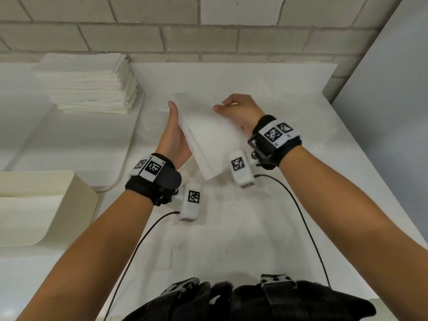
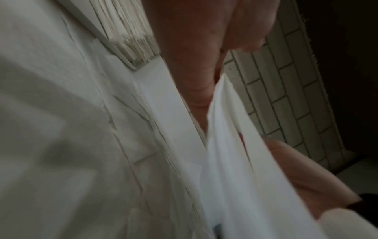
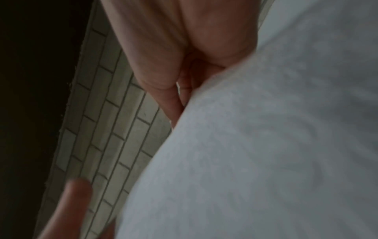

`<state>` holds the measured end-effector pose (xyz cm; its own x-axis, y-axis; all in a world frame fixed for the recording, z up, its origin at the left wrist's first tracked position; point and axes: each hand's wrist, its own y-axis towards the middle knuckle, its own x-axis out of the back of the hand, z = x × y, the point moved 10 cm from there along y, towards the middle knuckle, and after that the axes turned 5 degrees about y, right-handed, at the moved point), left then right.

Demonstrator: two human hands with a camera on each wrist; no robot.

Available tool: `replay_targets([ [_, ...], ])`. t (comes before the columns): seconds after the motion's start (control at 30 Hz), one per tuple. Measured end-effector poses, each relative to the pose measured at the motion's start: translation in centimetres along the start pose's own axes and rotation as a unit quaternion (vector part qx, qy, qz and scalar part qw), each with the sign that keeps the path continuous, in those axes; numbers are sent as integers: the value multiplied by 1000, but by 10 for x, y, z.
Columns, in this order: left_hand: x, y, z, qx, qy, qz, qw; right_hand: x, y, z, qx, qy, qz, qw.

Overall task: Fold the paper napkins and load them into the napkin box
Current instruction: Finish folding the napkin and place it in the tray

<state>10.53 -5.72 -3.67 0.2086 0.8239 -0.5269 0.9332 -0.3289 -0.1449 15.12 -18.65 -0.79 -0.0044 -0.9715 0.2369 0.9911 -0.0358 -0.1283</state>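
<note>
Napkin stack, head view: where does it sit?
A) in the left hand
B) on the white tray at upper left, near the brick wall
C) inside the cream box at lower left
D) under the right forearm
B: the napkin stack rests on the far end of the white tray, close by the brick wall; the cream box stands apart, nearer the person.

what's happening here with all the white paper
A person holds one white napkin up off the table, mid-fold: the left hand grips its left edge, the right hand pinches the far edge. A stack of napkins sits on a tray at the back left, and the cream napkin box stands at the near left, away from both hands.
</note>
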Motion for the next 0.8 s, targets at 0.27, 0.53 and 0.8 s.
replay_targets([
  [0.27,42,-7,4,-6,82,-122,989,6,-33,-24,-48,-162,50,984],
  [0.53,62,-11,-22,-46,44,-155,986,26,-84,-97,-168,-484,115,851],
  [0.8,66,-16,-23,-39,49,-166,984,39,-77,-98,-184,-329,105,920],
])
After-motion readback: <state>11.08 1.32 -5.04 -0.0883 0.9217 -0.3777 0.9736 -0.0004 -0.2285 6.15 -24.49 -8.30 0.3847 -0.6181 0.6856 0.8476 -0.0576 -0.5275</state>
